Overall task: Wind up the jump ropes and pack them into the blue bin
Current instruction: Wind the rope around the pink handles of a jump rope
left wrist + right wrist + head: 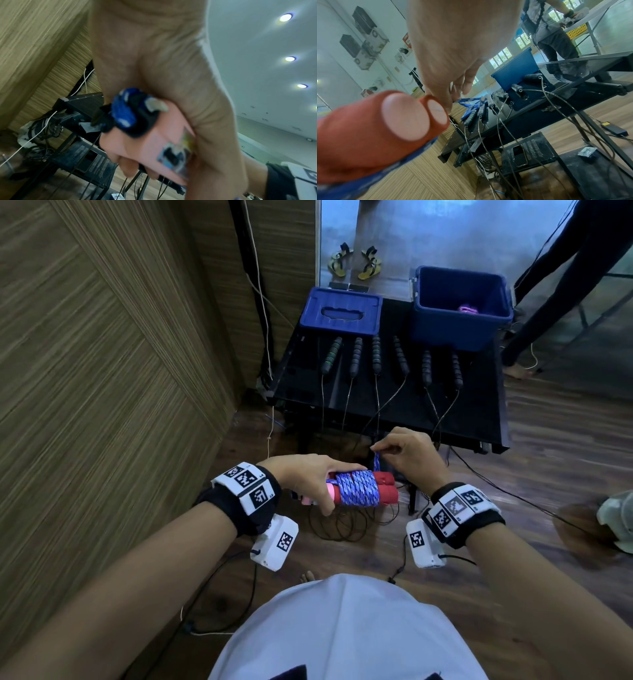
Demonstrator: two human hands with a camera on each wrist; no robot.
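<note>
In the left hand's grip (310, 479) lies the wound jump rope (359, 487), its loose end pinched by the right hand (406, 455).

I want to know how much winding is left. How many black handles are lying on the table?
6, in a row on the black table in front of the lid and bin: the green-ringed one at far left, then and. None seems hidden.

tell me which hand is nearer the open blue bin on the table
Right. The right hand pinches the blue rope end near the table's front edge, on the blue bin's side. The left hand grips the red handles lower and further left.
</note>
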